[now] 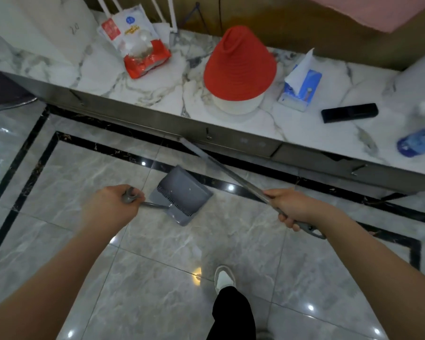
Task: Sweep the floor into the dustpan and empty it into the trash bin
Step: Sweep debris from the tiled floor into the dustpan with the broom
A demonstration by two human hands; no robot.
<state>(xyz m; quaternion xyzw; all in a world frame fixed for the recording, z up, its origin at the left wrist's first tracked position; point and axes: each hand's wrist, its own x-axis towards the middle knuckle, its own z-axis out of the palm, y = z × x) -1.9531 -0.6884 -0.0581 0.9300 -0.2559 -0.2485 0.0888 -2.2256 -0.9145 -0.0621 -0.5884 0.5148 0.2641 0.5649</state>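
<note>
Evidently the sweeping stage is in progress and emptying is not yet begun; no trash bin is seen. The dustpan (182, 196), grey moulded plastic with a toothed comb along its rim, is set on the floor (157, 278) just in front of the cabinet (231, 141). Its thin handle is gripped by the left hand (111, 208), fingers curled round the rubbery end. The broom pole (221, 173), smooth grey metal, is clasped by the right hand (290, 207), fingers wrapped about it; the broom head is hidden beneath the cabinet. Polished marble-pattern tiles with black borders are noted. Debris in the pan cannot be judged.
</note>
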